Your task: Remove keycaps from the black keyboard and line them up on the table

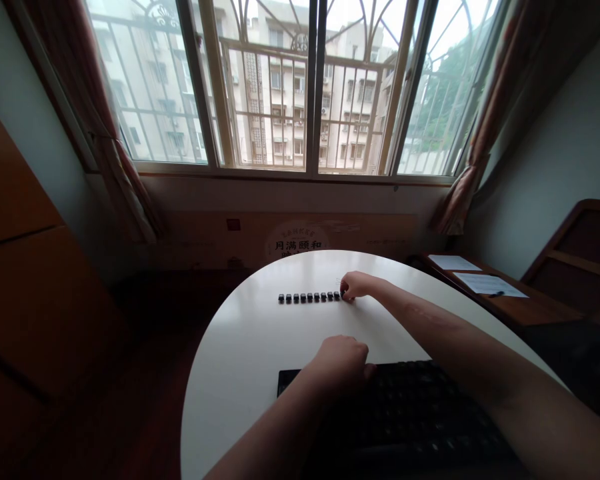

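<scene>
The right hand (353, 285) pinches a key (343, 294) just right of the row (310, 297). Left hand (344, 352), over the keyboard (410, 407): can't tell its grip.

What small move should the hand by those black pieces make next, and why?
Perhaps the right hand should ease open and lift straight up: it's at the right end of a neat row of black pieces, so dragging sideways might disturb them.

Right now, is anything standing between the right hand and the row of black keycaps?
Nothing visible: the right hand is at the right end of the black keycaps. The left hand is nearer the camera, at the keyboard, not between them.
</scene>
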The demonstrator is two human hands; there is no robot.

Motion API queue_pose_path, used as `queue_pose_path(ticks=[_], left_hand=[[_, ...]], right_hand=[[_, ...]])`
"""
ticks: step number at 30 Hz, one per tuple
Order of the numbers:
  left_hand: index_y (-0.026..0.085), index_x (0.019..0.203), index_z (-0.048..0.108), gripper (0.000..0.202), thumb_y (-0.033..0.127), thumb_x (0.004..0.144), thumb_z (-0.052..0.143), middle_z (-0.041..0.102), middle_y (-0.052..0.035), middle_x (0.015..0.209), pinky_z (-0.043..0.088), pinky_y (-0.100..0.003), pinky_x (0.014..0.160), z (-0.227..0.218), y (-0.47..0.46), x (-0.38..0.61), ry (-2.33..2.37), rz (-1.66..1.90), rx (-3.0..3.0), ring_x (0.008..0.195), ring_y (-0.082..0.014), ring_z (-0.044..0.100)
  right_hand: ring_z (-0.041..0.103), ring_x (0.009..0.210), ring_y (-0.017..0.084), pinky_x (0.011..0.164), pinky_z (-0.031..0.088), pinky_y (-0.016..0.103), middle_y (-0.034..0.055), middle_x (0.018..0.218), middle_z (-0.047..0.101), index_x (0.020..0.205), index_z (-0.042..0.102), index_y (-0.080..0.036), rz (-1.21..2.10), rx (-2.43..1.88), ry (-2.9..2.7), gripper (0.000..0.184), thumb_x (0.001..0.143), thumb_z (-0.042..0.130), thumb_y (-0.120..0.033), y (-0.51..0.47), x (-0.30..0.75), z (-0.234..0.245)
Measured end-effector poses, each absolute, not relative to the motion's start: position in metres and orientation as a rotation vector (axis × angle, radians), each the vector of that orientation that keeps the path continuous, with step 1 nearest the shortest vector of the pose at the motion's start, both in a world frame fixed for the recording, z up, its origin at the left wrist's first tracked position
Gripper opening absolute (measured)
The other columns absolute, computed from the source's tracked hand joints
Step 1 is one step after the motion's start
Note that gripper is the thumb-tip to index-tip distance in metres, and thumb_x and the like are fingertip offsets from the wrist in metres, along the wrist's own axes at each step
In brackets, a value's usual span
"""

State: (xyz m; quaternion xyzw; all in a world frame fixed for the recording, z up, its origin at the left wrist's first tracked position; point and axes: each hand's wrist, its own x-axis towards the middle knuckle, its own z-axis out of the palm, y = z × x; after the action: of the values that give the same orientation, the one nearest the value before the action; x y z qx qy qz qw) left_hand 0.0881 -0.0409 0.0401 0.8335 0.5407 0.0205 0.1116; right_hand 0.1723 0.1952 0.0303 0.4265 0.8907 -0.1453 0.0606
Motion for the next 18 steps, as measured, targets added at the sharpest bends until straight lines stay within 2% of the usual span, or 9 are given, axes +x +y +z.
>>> queue_pose_path(ticks=[6,8,12,15,18], left_hand=[[0.018,0.087,0.067,0.03,0.042,0.089,0.05,0.069,-0.0081,0.086,0.05,-0.033,0.065,0.039,-0.039,0.088,1.577,0.056,2.455,0.075,-0.0235,0.063],[0.018,0.088,0.068,0.03,0.041,0.089,0.05,0.069,-0.0086,0.088,0.05,-0.033,0.066,0.039,-0.039,0.088,1.567,0.043,2.461,0.077,-0.0238,0.063],[0.018,0.089,0.069,0.03,0.04,0.09,0.049,0.069,-0.0093,0.09,0.05,-0.033,0.067,0.042,-0.04,0.088,1.576,0.02,2.464,0.08,-0.0246,0.064],[0.019,0.089,0.069,0.03,0.041,0.09,0.049,0.069,-0.009,0.09,0.049,-0.033,0.067,0.044,-0.041,0.088,1.581,0.018,2.463,0.079,-0.024,0.064],[0.02,0.089,0.068,0.031,0.043,0.091,0.049,0.069,-0.0083,0.09,0.048,-0.032,0.066,0.042,-0.039,0.088,1.56,0.027,2.463,0.079,-0.0232,0.064]], right_hand=[[0.068,0.083,0.022,0.069,0.048,0.025,0.0065,0.096,0.075,0.112,0.073,-0.017,-0.389,1.263,2.812,0.048,0.064,0.075,-0.018,0.189,0.179,0.031],[0.067,0.087,0.022,0.073,0.049,0.026,0.0069,0.102,0.074,0.115,0.071,-0.018,-0.37,1.249,2.892,0.048,0.068,0.075,-0.021,0.182,0.185,0.033],[0.065,0.093,0.022,0.083,0.048,0.031,0.0107,0.11,0.07,0.107,0.074,-0.016,-0.298,1.282,3.093,0.026,0.088,0.058,-0.027,0.153,0.206,0.048],[0.063,0.101,0.022,0.092,0.046,0.032,0.0106,0.113,0.067,0.1,0.074,-0.016,-0.291,1.296,3.288,0.035,0.098,0.043,-0.031,0.116,0.237,0.066],[0.064,0.093,0.022,0.086,0.048,0.033,0.0094,0.101,0.069,0.088,0.076,-0.017,-0.639,1.363,3.599,0.046,0.099,0.036,-0.036,0.072,0.282,0.075]])
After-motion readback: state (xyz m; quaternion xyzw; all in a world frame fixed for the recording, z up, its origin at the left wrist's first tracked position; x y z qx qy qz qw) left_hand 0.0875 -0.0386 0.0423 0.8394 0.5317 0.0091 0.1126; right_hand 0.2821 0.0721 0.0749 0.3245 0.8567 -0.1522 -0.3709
